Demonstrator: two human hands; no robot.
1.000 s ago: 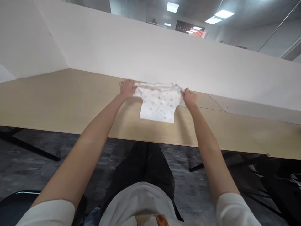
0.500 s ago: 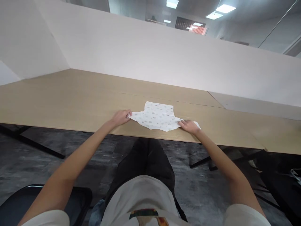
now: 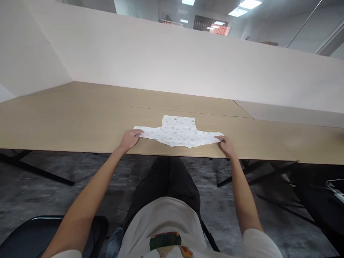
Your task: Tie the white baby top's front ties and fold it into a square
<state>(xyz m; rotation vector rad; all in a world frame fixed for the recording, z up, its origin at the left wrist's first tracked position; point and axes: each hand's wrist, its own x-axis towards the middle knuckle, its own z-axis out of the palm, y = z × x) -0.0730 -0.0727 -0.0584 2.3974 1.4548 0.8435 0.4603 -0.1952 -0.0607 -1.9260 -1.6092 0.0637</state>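
Operator log, head camera view. Both arms reach forward from the body at about 11 and 1 o'clock, elbows low and wrists nearly straight. The left forearm (image 3: 90, 195) angles in toward the centre, and the right forearm (image 3: 243, 191) runs almost straight ahead.

The left hand (image 3: 129, 139) lies palm down with its fingers extended, resting over the inner part of the shirt's left sleeve (image 3: 138, 129). It is not clenched. The right hand (image 3: 227, 146) sits at the tip of the right sleeve (image 3: 212, 135), with its fingers (image 3: 220, 139) curved down on the cloth. I cannot tell whether they are pinching it.

The shirt (image 3: 177, 132) is small, white and printed with faint grey-green motifs. It lies flat at 12 o'clock on the worktop (image 3: 67, 118), just beside the near edge, between the hands. Its sleeves spread out at 9 and 3 o'clock from the shirt's centre. A squared-off panel points to 12 o'clock, and a wavy edge faces me at 6 o'clock. The cloth looks smooth, with only slight ripples.

A black chair (image 3: 24, 236) stands low at about 7 o'clock. A white partition (image 3: 161, 61) rises behind the worktop.
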